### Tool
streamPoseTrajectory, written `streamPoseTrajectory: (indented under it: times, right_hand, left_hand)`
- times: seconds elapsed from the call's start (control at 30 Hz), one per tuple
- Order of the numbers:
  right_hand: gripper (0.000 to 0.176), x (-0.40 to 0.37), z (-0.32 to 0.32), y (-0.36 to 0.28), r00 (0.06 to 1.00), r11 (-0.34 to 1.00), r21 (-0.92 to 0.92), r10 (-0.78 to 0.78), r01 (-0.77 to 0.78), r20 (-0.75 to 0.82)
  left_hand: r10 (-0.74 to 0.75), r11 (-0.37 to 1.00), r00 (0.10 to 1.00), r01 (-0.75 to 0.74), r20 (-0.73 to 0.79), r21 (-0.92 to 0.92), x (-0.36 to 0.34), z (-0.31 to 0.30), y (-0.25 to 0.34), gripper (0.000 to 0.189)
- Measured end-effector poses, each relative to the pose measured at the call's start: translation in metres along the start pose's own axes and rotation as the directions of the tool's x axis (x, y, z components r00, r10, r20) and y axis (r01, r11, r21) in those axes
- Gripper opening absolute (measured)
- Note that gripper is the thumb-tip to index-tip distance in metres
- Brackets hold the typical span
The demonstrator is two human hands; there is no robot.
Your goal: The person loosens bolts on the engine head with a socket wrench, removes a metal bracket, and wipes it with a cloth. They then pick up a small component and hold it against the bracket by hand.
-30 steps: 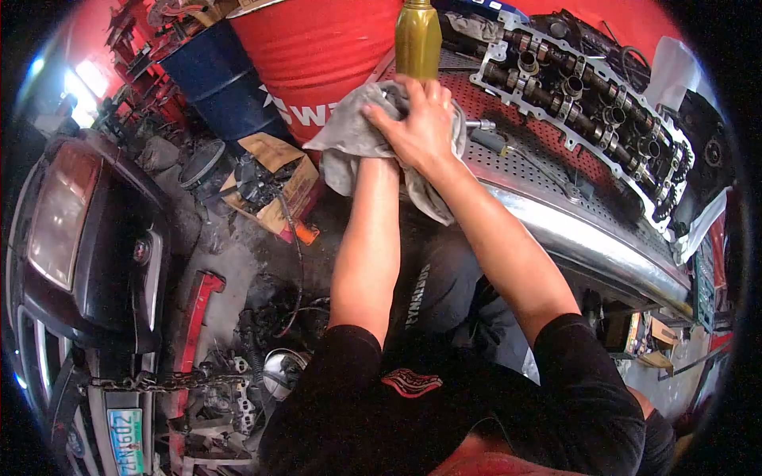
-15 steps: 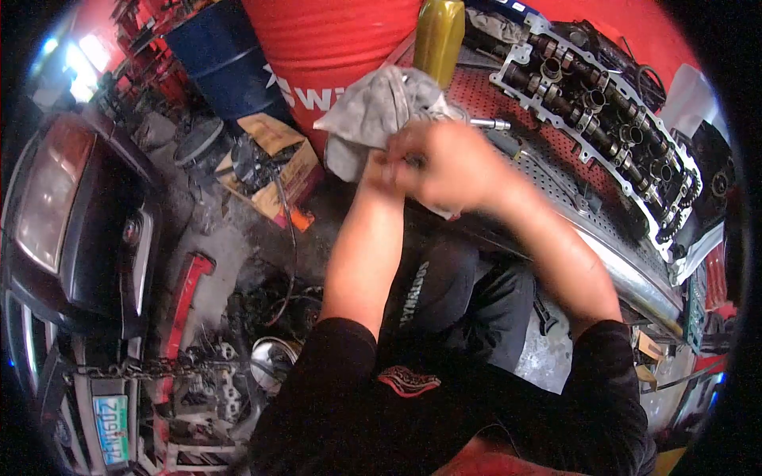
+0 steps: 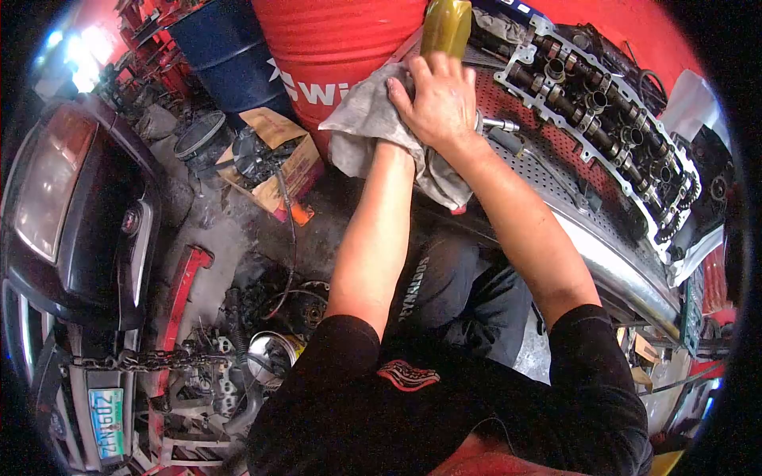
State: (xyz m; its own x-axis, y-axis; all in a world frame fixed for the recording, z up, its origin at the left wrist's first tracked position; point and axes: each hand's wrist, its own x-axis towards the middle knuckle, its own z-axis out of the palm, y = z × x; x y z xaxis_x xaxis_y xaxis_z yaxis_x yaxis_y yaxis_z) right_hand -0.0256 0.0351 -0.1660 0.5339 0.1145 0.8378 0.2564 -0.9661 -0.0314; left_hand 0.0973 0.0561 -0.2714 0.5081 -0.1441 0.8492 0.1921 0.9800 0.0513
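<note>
A grey, stained rag (image 3: pixel 361 123) is draped over my left hand and hides it; only the wrist and forearm come out from under the cloth. My right hand (image 3: pixel 440 99) rests on top of the rag, palm down, its fingers stretched out and slightly apart. Just beyond those fingertips stands a yellow-green bottle (image 3: pixel 446 30). To the right of my right hand, a shiny metal tool (image 3: pixel 502 124), perhaps a ratchet or extension, pokes out from behind the rag over the perforated bench.
An engine cylinder head (image 3: pixel 603 119) with camshafts lies on the red perforated bench (image 3: pixel 548 178). Behind stand red (image 3: pixel 341 40) and blue drums (image 3: pixel 226 51). A cardboard box (image 3: pixel 278 163), a red metal bar (image 3: pixel 182 293) and a dark car front (image 3: pixel 79 214) are to the left.
My hands were close together, with the right one blurred and bunched by the left wrist. Now the right hand has moved up and flattened onto the rag, which covers the left hand.
</note>
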Motion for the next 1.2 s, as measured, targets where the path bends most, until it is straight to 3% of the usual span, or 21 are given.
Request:
streamPoseTrajectory:
  times: [0.07,0.17,0.3,0.33,0.43,0.47,0.5,0.57,0.6,0.63,0.67,0.77,0.8,0.83,0.87,0.9,0.93,0.97,1.0,1.03,1.2]
  right_hand:
    - [0.054,0.009,0.004,0.005,0.991,0.999,-0.008,-0.053,0.053,-0.124]
    - [0.055,-0.006,0.028,-0.012,0.972,0.934,0.316,0.099,-0.164,0.211]
    - [0.06,-0.051,-0.007,-0.028,0.946,0.968,0.25,-0.112,0.034,0.304]
    - [0.053,-0.052,-0.034,-0.025,0.907,0.932,0.361,-0.171,0.023,0.384]
    - [0.048,-0.042,-0.062,0.026,0.794,0.698,0.55,0.043,-0.459,0.607]
    - [0.047,-0.035,-0.061,0.033,0.832,0.887,0.304,0.143,-0.349,0.537]
    - [0.046,-0.028,-0.06,0.043,0.877,0.972,0.003,0.212,-0.236,0.431]
    - [0.05,-0.035,-0.031,0.054,0.937,0.992,-0.108,0.1,-0.068,0.335]
    - [0.049,-0.025,-0.025,0.053,0.933,0.99,-0.045,0.143,-0.136,0.33]
    - [0.048,-0.02,-0.021,0.051,0.923,0.978,0.021,0.187,-0.206,0.335]
    - [0.039,-0.011,-0.035,0.043,0.897,0.948,0.077,0.262,-0.308,0.356]
    - [0.023,-0.011,-0.03,0.064,0.816,0.674,0.463,0.507,-0.576,0.277]
    - [0.024,-0.014,-0.021,0.086,0.728,0.476,0.582,0.598,-0.66,0.336]
    - [0.024,-0.013,-0.018,0.099,0.687,0.26,0.755,0.65,-0.602,0.324]
    - [0.022,-0.007,-0.029,0.093,0.616,0.056,0.815,0.686,-0.576,0.388]
    - [0.02,0.0,-0.045,0.08,0.539,-0.15,0.838,0.704,-0.525,0.463]
    - [0.023,0.004,-0.053,0.064,0.779,-0.239,0.881,0.413,-0.408,0.472]
    - [0.03,0.002,-0.01,0.073,0.864,0.221,0.923,0.468,-0.316,0.184]
    - [0.042,-0.005,0.005,0.057,0.877,0.396,0.803,0.371,-0.446,0.304]
    - [0.047,-0.012,0.006,0.041,0.946,0.587,0.759,0.3,-0.283,0.121]
    - [0.04,-0.014,-0.019,0.034,0.995,0.819,0.568,0.046,-0.085,0.083]
  left_hand:
    - [0.019,0.998,1.0,-0.018,0.013,-0.052,0.001,0.028,0.0,0.038]
    - [0.046,0.995,0.987,-0.06,-0.154,-0.086,0.001,0.095,0.007,0.033]
    - [-0.021,0.988,0.973,-0.015,-0.232,-0.152,-0.008,0.065,0.013,0.026]
    - [-0.052,0.983,0.966,0.006,-0.252,-0.181,-0.013,0.048,0.016,0.024]
    - [-0.153,0.883,0.963,0.032,-0.222,-0.468,-0.017,0.017,0.019,0.02]
    - [-0.206,0.727,0.961,0.024,-0.185,-0.686,-0.015,0.021,0.02,0.019]
    - [-0.252,0.316,0.961,-0.032,-0.117,-0.948,-0.013,0.027,0.017,0.018]
    - [-0.221,-0.283,0.972,-0.147,-0.084,-0.948,0.018,0.086,0.017,0.013]
    - [-0.236,-0.901,0.952,-0.139,0.196,-0.412,0.027,0.089,0.011,0.012]
    - [-0.108,-0.993,0.931,-0.114,0.349,-0.003,0.031,0.088,0.008,0.014]
    - [0.025,-0.897,0.872,-0.197,0.488,0.397,0.035,0.087,0.005,0.017]
    - [0.175,-0.912,0.623,-0.189,0.762,0.364,0.051,0.082,0.012,0.03]
    - [0.141,-0.891,0.678,-0.232,0.722,0.391,0.053,0.085,0.016,0.033]
    - [0.105,-0.865,0.728,-0.268,0.677,0.423,0.056,0.091,0.022,0.037]
    - [-0.044,-0.801,0.879,-0.316,0.476,0.509,0.049,0.11,0.038,0.04]
    - [-0.219,-0.728,0.945,-0.323,0.241,0.605,0.038,0.129,0.053,0.044]
    - [-0.403,-0.655,0.915,-0.293,0.005,0.697,0.031,0.137,0.058,0.049]
    - [-0.415,-0.674,0.907,-0.358,0.07,0.646,0.026,0.128,0.055,0.047]
    - [-0.427,-0.691,0.894,-0.419,0.136,0.589,0.016,0.106,0.051,0.045]
    - [-0.44,-0.705,0.875,-0.477,0.203,0.526,0.008,0.085,0.046,0.043]
    - [-0.505,-0.626,0.816,-0.571,0.282,0.531,0.007,0.077,0.062,0.042]
